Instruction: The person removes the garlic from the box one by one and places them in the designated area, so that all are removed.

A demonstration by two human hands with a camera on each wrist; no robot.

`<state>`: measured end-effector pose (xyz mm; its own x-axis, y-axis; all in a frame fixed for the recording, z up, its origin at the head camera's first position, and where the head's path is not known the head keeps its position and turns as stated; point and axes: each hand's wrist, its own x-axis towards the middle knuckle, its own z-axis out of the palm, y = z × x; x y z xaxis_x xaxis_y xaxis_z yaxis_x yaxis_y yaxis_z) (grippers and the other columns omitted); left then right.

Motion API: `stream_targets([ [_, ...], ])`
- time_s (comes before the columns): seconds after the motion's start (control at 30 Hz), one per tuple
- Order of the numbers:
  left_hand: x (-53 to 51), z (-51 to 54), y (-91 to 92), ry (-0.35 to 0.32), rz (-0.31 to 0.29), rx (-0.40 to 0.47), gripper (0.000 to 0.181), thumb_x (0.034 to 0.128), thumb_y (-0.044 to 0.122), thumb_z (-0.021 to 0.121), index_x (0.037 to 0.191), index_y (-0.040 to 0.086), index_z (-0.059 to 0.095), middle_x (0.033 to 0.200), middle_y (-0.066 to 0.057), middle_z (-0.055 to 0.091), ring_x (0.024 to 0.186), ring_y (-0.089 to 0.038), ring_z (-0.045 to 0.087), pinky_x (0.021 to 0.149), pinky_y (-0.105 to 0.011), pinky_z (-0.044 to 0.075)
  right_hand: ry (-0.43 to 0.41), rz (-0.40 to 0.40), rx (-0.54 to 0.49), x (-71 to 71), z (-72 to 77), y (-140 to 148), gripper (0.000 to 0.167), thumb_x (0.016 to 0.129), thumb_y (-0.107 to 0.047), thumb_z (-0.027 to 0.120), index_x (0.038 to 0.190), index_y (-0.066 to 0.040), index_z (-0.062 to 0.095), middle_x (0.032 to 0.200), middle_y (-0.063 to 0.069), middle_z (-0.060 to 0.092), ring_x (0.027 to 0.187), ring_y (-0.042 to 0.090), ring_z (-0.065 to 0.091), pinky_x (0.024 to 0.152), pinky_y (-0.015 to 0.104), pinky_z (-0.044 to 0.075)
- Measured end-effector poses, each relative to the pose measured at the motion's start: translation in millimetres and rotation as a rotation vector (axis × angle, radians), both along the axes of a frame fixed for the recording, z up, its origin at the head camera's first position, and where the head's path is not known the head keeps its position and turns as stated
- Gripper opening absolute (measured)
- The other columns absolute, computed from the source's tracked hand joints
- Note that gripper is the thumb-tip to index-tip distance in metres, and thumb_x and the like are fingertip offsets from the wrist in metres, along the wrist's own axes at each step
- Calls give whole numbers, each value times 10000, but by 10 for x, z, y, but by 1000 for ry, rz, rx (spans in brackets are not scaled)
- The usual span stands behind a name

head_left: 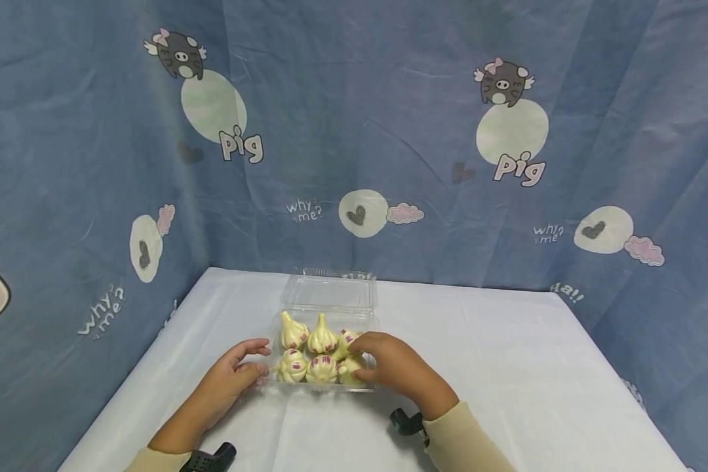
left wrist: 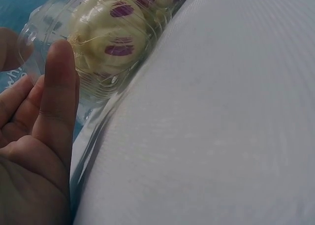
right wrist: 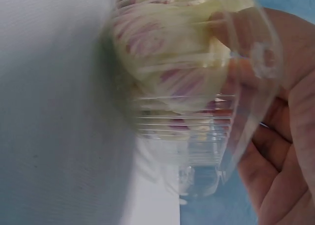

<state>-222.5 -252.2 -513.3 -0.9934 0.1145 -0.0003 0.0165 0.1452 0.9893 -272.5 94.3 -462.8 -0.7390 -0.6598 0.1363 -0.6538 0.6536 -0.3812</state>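
Observation:
A clear plastic clamshell box (head_left: 297, 387) lies on the table with its lid tipped back, holding several pale garlic bulbs (head_left: 322, 341) with purple patches, in two rows. At the box's left end is my left hand (head_left: 233, 379), its thumb and fingers extended around the corner. In the left wrist view the thumb (left wrist: 60, 87) stands close against the clear wall, in front of a bulb (left wrist: 106, 30). My right hand (head_left: 392, 364) reaches over the right end and pinches the near-right garlic bulb (head_left: 351, 372). Its thumb (right wrist: 231, 30) shows through the clear wall.
The raised lid (head_left: 329, 292) leans back behind the bulbs. A white cloth (head_left: 478, 341) covers the table, and blue printed curtains (head_left: 419, 131) hang behind and at the sides. Dark wrist devices (head_left: 406, 423) sit on both arms.

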Motion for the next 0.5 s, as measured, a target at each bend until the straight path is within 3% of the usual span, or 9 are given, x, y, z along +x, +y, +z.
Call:
stream_targets([
  [0.5, 2, 22, 17, 0, 2, -9, 530, 1021, 61, 610, 1520, 10, 438, 1445, -255, 457, 911, -130, 673, 810, -285, 596, 27, 25, 13, -3, -51, -19, 332, 937, -354, 799, 1251, -252, 762, 1305, -117, 718, 1253, 114, 642, 1085, 352, 508],
])
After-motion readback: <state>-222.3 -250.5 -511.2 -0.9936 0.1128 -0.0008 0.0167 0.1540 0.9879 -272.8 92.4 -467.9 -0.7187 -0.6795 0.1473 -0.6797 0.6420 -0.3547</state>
